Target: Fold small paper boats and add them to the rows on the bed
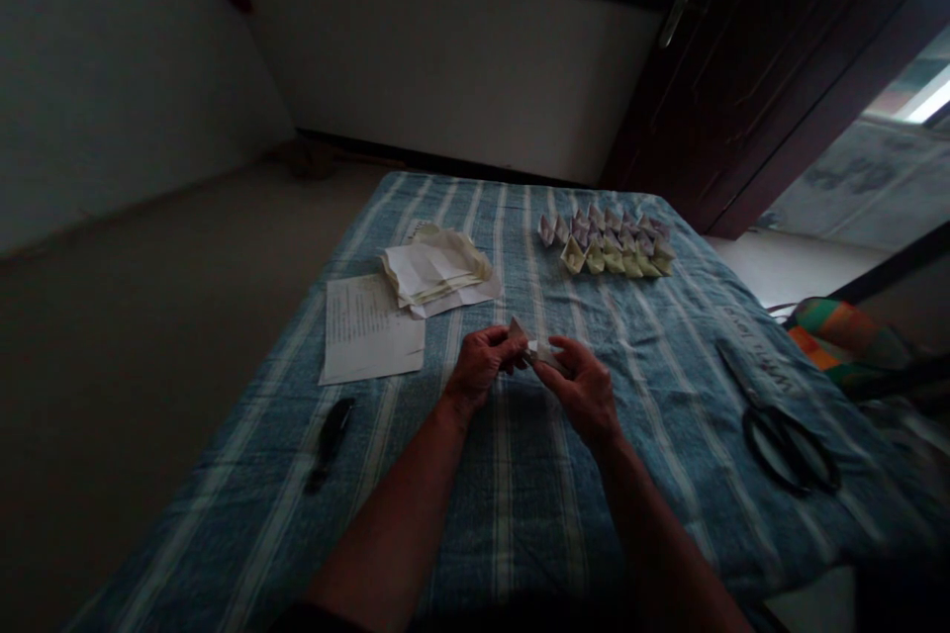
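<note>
While many folded paper shapes [610, 239] already stand close together in rows at the upper right of the frame, one folded paper piece [547, 357] is in work near the centre of the frame, above the striped cloth [512, 485]. The left hand [481, 362] pinches one end of this piece between thumb and fingers, and the right hand [585, 388] holds the other end in the same manner, so both hands are closed to a narrow grip.

As far as one can judge, a good part of the folding is done: the rows look finished, with pale and purplish shapes behind and yellowish ones in front. The piece in the hands seems only partly shaped. What is left is perhaps the paper pile [437, 275] at the left of centre, whose loose sheets look creased but not formed, and the printed sheet [367, 336], which lies flat and partly under it.

The piece itself is small and light in colour, with a pointed corner rising beside the left fingers and a pale fold between the hands. The fingers cover much of it, so its full form cannot be told.
</note>
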A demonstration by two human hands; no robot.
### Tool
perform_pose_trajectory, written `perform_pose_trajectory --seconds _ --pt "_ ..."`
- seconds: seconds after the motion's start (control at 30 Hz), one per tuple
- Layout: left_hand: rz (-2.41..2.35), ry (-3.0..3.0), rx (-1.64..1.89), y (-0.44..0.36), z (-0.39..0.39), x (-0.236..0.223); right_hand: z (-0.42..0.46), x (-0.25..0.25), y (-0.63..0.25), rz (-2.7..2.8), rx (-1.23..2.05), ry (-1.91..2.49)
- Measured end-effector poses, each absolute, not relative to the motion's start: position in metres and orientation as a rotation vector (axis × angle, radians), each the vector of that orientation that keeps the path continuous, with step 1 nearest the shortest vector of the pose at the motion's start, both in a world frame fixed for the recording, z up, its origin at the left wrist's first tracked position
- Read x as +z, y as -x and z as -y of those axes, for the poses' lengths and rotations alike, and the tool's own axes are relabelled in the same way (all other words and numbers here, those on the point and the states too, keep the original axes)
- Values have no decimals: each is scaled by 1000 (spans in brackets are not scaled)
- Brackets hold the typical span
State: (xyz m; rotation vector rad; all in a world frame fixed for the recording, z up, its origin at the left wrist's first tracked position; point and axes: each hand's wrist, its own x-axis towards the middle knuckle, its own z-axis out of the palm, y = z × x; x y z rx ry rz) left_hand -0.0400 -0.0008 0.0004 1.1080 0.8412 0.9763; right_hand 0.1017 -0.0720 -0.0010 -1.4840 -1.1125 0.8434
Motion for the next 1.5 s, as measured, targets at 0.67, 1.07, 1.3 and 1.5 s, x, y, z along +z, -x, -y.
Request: perform_pose_trajectory --seconds 0.67,1.07,1.3,1.5 --pt "-838 -862 1137 34 2 1 73 -2 -97 1036 883 1416" --pt "-814 -747 1121 33 2 0 72 -6 -102 1021 973 1353" --pt "-789 -745 1073 36 1 0 72 -2 -102 999 1051 1319" --pt "-786 -809 1079 40 -2 1 73 -2 -105 1024 1039 1351"
